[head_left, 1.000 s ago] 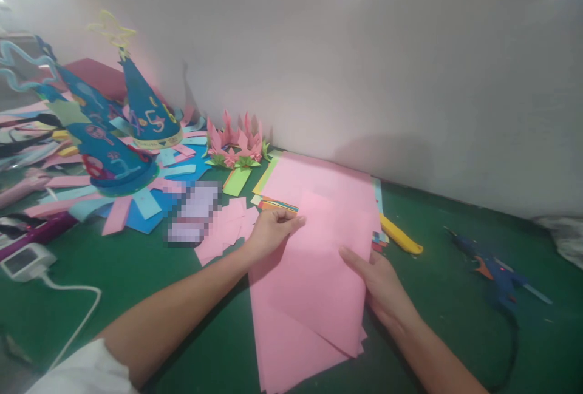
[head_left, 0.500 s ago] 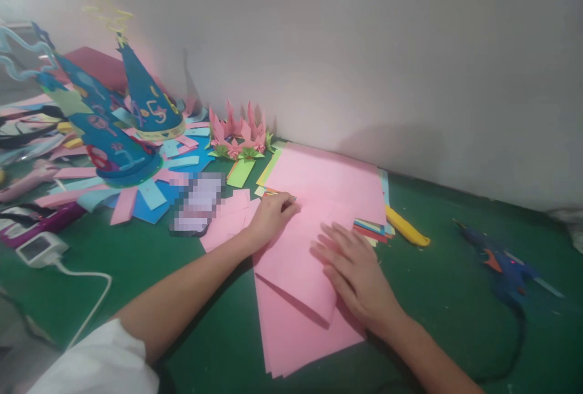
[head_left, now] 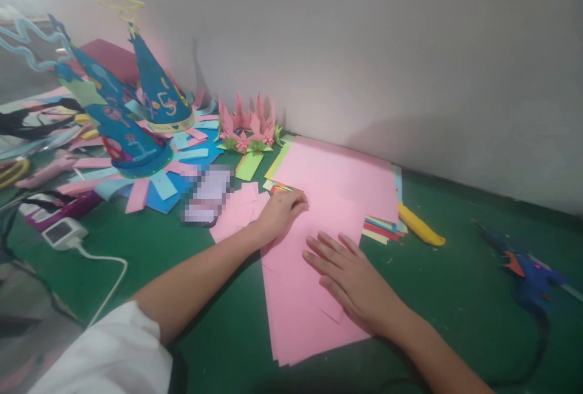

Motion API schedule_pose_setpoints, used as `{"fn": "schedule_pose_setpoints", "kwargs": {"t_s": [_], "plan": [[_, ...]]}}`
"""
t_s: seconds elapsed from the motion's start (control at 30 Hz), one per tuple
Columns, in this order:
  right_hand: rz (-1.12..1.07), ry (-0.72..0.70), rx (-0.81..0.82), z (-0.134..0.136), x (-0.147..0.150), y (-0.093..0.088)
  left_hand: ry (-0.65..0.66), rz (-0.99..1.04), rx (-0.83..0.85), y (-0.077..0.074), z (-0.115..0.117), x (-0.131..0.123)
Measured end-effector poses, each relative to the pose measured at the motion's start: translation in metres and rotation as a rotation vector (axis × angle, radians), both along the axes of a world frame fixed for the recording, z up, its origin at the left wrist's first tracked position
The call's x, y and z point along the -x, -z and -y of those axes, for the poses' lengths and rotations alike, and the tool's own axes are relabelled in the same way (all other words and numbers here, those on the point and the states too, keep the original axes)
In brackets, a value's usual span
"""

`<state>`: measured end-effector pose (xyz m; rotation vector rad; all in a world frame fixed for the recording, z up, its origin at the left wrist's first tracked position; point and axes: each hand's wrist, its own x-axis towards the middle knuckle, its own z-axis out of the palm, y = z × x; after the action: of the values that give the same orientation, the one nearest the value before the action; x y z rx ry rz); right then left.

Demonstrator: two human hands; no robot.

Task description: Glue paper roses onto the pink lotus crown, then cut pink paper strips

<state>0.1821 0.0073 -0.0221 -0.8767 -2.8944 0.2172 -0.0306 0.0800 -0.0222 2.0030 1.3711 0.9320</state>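
A sheet of pink paper [head_left: 296,278] lies folded over on more pink sheets in front of me. My left hand [head_left: 282,215] is at its far left part, fingers curled and pinched on the paper. My right hand [head_left: 344,275] rests flat on the sheet's right side with the fingers stretched out and somewhat spread. Below the right hand a corner of the folded flap shows, lying nearly flat. Beyond both hands, a stack of coloured paper [head_left: 339,175] has pink on top and other colours at its edges.
A yellow utility knife [head_left: 421,226] and a blue glue gun [head_left: 531,269] lie to the right. On the left are a phone [head_left: 208,197], a white charger [head_left: 66,233] with its cable, and blue cone hats [head_left: 161,93]. A pink paper crown [head_left: 248,127] stands near the wall.
The raised flap of pink paper has come down flat under my right hand, which has slid slightly left across it. My left hand keeps its place on the paper. The view has shifted a little.
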Motion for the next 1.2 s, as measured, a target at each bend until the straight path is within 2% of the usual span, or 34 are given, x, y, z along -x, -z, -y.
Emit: {"fn": "schedule_pose_setpoints", "kwargs": {"t_s": [0.3, 0.47, 0.7, 0.87, 1.2], "plan": [[0.023, -0.003, -0.012, 0.0, 0.002, 0.002, 0.023, -0.024, 0.065, -0.006, -0.003, 0.002], [0.02, -0.012, -0.027, 0.0, 0.002, 0.003, 0.097, -0.094, 0.223, -0.014, -0.007, 0.012], [0.007, -0.011, -0.019, 0.0, 0.002, 0.003, 0.305, -0.156, 0.422, -0.029, -0.01, 0.031], [-0.005, -0.008, -0.007, 0.0, 0.002, 0.004, 0.323, -0.183, 0.551, -0.035, -0.011, 0.035], [0.009, -0.007, 0.012, 0.0, 0.002, 0.003, 0.32, -0.226, 0.498, -0.035, -0.011, 0.033]]}}
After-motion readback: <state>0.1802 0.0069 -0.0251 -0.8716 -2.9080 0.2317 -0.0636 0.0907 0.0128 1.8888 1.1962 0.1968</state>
